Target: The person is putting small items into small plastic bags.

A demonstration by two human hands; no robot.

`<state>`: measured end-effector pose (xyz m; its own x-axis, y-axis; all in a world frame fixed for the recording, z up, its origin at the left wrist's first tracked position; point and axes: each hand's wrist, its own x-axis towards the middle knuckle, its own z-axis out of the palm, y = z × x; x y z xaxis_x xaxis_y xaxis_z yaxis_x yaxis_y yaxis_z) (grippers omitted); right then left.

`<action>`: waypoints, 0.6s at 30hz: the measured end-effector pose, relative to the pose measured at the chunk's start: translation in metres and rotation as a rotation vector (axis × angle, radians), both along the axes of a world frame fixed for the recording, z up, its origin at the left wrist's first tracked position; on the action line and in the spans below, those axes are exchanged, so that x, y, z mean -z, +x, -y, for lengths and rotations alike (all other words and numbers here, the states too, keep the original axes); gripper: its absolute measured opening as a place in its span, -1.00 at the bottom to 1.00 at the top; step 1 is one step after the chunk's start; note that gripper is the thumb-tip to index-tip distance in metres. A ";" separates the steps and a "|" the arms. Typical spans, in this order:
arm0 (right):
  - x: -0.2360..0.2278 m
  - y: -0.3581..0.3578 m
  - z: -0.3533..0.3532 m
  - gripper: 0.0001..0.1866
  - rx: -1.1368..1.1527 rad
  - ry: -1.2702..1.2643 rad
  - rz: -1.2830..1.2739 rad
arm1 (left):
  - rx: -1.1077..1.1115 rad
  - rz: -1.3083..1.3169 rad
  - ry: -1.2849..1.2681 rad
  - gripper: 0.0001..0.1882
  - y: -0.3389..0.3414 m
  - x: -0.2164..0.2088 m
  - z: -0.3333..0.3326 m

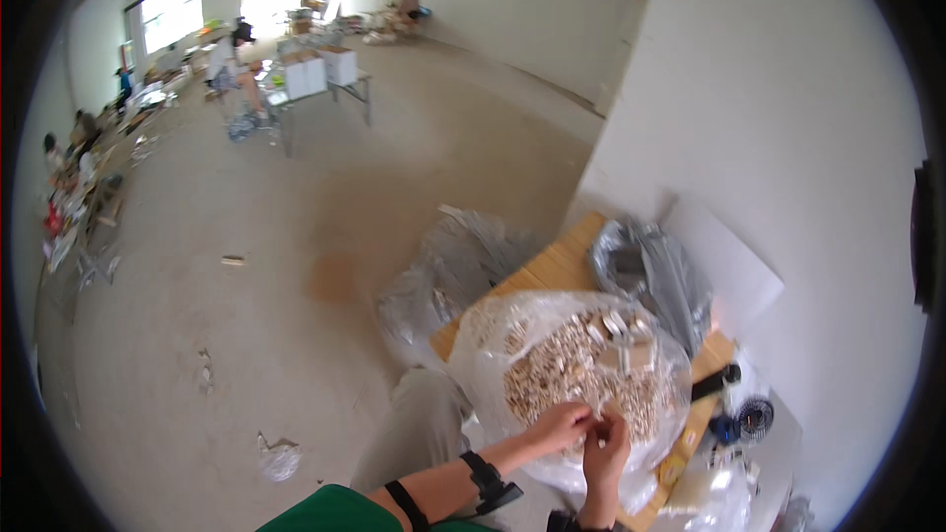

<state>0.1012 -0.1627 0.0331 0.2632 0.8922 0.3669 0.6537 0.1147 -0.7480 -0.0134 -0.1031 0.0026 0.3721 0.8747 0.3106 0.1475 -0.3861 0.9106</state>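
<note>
My left hand [560,425] and my right hand [607,445] meet over the near side of a large clear plastic bag [480,347]. The bag's mouth is spread wide, and many small beige and brown pieces [544,379] fill it. Fingertips of both hands are pinched close together; whatever sits between them is too small to make out. On the heap, beyond my hands, rests a small cardboard box [628,357] with a few pale, shiny pieces [613,323] beside it.
Cardboard [559,264] lies under the bag. Grey plastic bags [655,271] stand against the wall, and another grey bag [434,281] is at the left. A small fan [755,418] sits at the right. Farther off are a table with white boxes [304,76] and several people.
</note>
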 end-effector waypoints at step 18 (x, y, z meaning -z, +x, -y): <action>-0.002 0.000 -0.007 -0.68 -0.001 -0.055 -0.078 | 0.091 -0.058 -0.131 -0.86 -0.009 -0.010 -0.006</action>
<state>0.1014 -0.1561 0.0348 0.2881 0.9106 0.2962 0.5935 0.0730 -0.8015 -0.0227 -0.0975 0.0122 0.4660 0.8680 0.1716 0.1713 -0.2788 0.9450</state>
